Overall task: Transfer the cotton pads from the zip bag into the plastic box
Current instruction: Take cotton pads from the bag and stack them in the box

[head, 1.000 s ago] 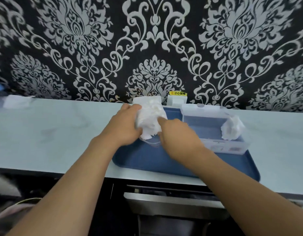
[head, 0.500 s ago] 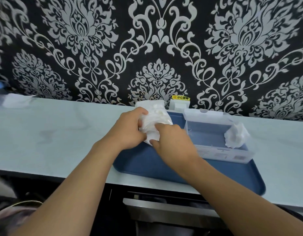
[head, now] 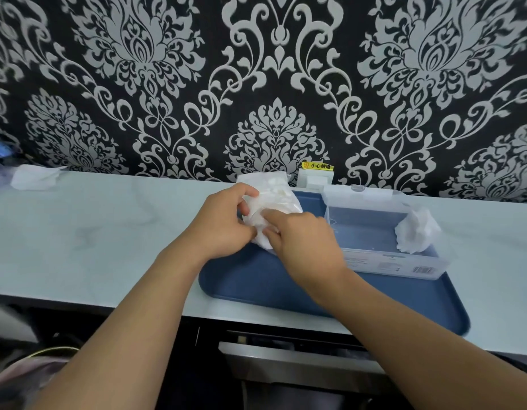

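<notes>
A clear zip bag (head: 274, 199) stuffed with white cotton pads is lifted over the back left of the blue tray (head: 271, 288). My left hand (head: 223, 223) grips the bag's left side. My right hand (head: 300, 241) pinches the bag's lower end, with its fingertips at or inside the opening; I cannot tell which. To the right on the tray stands the clear plastic box (head: 383, 261), lid open toward the wall. A bunch of white cotton pads (head: 416, 232) lies in its right end.
The tray sits on a pale counter (head: 93, 232) and overhangs its front edge at the right. A white wall socket (head: 315, 179) with a yellow label is behind the bag. A white cloth or paper (head: 34, 177) lies far left. Below the counter is a drawer front (head: 286, 362).
The bag stays held by both hands. My right hand has shifted from the bag's lower right to its lower end, fingers working at the opening. The camera moved slightly.
</notes>
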